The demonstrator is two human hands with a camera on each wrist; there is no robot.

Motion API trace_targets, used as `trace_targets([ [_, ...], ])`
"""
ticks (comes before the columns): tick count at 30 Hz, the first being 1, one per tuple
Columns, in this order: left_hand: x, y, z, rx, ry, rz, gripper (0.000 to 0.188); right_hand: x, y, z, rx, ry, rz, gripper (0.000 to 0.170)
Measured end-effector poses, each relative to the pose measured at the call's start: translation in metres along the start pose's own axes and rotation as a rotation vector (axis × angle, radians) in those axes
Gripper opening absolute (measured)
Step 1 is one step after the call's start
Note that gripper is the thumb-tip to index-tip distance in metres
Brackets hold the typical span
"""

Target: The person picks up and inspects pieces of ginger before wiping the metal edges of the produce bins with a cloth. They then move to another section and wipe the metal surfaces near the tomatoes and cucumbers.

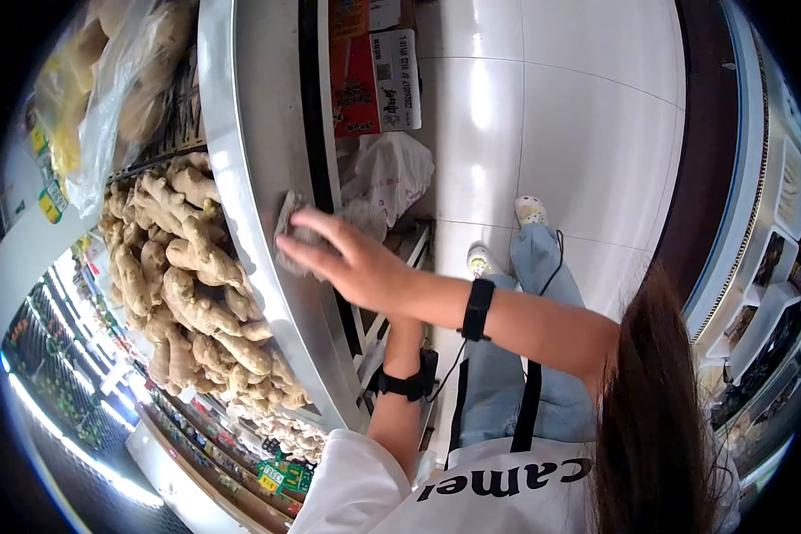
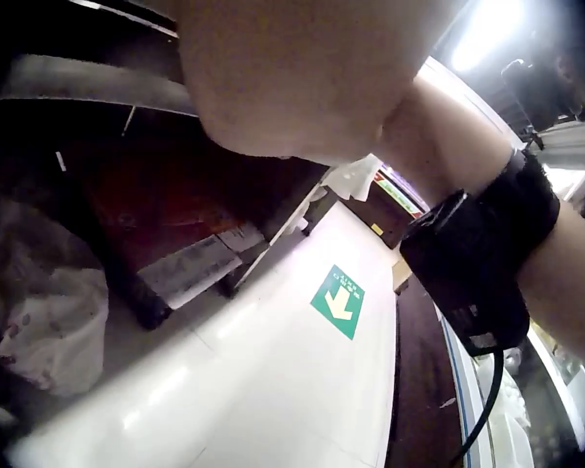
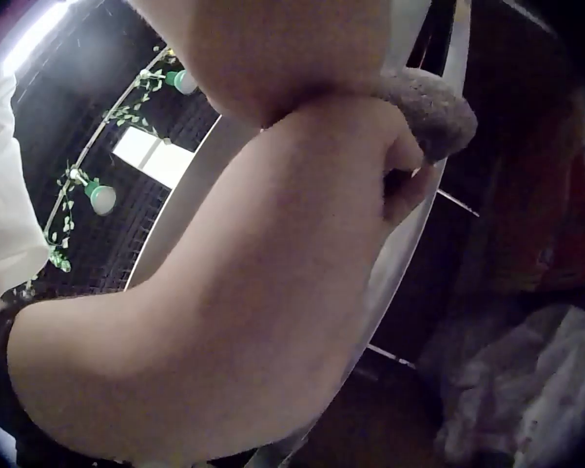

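Observation:
In the head view, my right hand (image 1: pixel 356 262) reaches over the metal ledge (image 1: pixel 280 133) beside the ginger, its extended fingers pressing a grey cloth (image 1: pixel 307 236) on it. My left forearm (image 1: pixel 405 343) passes beneath the right wrist, which hides most of the left hand. The right wrist view shows the left hand (image 3: pixel 375 151) at the pale ledge edge, its fingers bent. Grey cloth (image 3: pixel 434 112) lies just beyond that hand; whether it is held there is unclear. The left wrist view shows a blurred hand (image 2: pixel 302 78) near the top.
Ginger roots (image 1: pixel 191 276) fill a rack left of the ledge, below a clear bag (image 1: pixel 120 98) of produce. A red and white box (image 1: pixel 374 84) and a white plastic bag (image 1: pixel 405 169) sit under the ledge. Shelves of trays (image 1: pixel 761 311) stand across the tiled floor (image 1: pixel 596 133).

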State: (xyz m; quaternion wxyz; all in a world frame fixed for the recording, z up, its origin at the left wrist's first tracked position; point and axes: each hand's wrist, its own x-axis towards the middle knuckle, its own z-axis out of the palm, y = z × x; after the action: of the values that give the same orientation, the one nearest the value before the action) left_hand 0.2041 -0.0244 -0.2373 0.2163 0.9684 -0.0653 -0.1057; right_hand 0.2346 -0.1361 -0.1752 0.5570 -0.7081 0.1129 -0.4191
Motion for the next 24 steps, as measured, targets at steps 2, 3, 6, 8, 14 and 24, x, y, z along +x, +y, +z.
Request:
trace_targets([
  [2,0.011,0.029,0.0,-0.129,0.025,0.064,0.024,0.015,0.014,-0.004,0.001,0.03,-0.044,0.055],
  [3,0.015,0.048,0.0,-0.216,0.045,0.095,0.024,0.024,0.019,-0.007,0.003,0.054,-0.07,0.053],
  [6,0.048,0.047,0.011,-0.096,-0.102,0.55,0.047,0.061,0.038,-0.018,-0.029,0.167,-0.09,0.057],
  [8,0.07,0.08,0.024,-0.335,-0.058,0.595,0.058,0.089,0.04,-0.042,-0.072,0.195,-0.013,0.042],
  [14,0.076,0.142,0.022,-0.425,-0.166,0.48,0.051,0.12,0.058,-0.046,-0.096,0.368,-0.042,0.043],
  [24,-0.036,0.008,-0.002,0.348,-0.063,-0.136,0.057,-0.038,-0.029,0.008,0.043,-0.124,0.11,0.07],
])
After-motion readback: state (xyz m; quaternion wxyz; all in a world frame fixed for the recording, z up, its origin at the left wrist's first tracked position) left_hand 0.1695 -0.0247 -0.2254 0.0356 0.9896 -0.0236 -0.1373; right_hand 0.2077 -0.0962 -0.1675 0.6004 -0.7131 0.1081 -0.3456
